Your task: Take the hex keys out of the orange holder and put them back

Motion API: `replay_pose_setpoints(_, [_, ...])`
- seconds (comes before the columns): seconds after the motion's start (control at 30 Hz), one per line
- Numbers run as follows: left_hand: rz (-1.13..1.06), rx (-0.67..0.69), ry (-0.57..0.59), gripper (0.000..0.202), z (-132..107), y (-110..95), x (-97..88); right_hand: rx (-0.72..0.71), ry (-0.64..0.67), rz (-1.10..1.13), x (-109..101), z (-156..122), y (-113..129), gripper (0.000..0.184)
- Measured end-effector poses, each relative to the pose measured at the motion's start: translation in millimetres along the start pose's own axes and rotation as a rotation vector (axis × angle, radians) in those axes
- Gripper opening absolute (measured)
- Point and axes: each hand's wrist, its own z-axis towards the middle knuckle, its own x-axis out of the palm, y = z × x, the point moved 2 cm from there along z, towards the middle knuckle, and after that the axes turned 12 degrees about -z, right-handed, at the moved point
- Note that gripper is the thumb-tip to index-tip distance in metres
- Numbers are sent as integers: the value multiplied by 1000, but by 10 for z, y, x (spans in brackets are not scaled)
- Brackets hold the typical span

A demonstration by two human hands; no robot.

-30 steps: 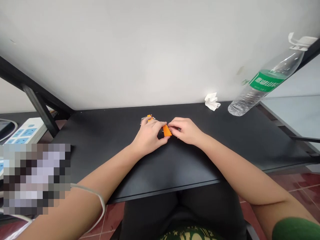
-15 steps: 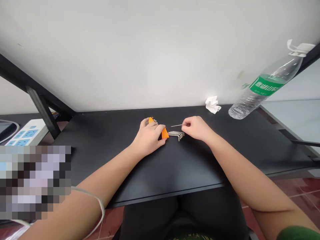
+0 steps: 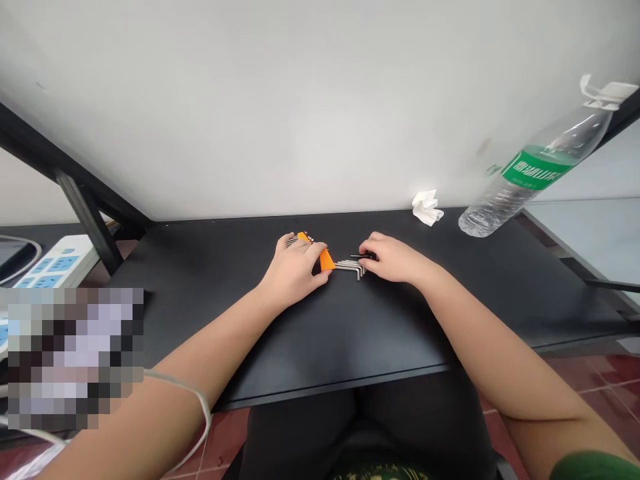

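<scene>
Orange holder [image 3: 327, 261] sits gripped in the left hand [image 3: 296, 268], palm down over it; hex keys [image 3: 350, 268] jut toward the right hand [image 3: 393, 259], pinching a thin rod [image 3: 356, 255]! Beyond that right hand, green bottle label [image 3: 537, 167]: white characters, unreadable.

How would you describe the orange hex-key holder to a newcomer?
On the black table, find the left hand. It grips the orange hex-key holder, with L-shaped keys sticking out toward the right hand. Its bright orange colour sets it apart from these silvery keys.
</scene>
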Motion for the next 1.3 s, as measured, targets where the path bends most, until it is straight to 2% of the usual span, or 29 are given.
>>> replay_pose_setpoints(0.17, [-8, -11, 31, 40, 3, 4, 0, 39, 61, -80, 31, -62, 216, 29])
replay_pose_setpoints(0.3, [-5, -21, 35, 41, 3, -1, -7, -4, 44, -141, 53, -71, 342, 17])
replay_pose_setpoints(0.5, [-25, -29, 20, 42, 8, -17, -10, -29, 18, -104, 94, -46, 334, 10])
replay_pose_setpoints(0.57, [-60, -33, 16, 45, 11, -23, -13, -10, -41, -46, 82, -41, 316, 15])
replay_pose_setpoints(0.67, [-142, -11, 24, 50, 16, -51, -17, 26, -230, 123, 26, -36, 298, 23])
replay_pose_setpoints(0.73, [-177, 16, 31, 47, 18, -84, -17, -44, -306, 267, 2, -29, 317, 18])
replay_pose_setpoints(0.8, [-187, 43, 34, 41, 19, -124, -9, -158, -317, 387, 7, -19, 363, 13])
replay_pose_setpoints(0.87, [-185, 61, 34, 37, 21, -161, 5, -209, -330, 433, 29, -9, 414, 15])
replay_pose_setpoints(1.03, [-109, 66, 37, 36, 37, -172, 27, -116, -370, 335, 48, 10, 466, 12])
replay_pose_setpoints(1.17, [-36, 42, 52, 38, 42, -62, 4, 66, -292, 305, -41, 9, 289, 10])
replay_pose_setpoints(1.3, [-14, -5, 37, 41, 30, 59, -23, 242, -26, 223, -78, 18, -20, 11])
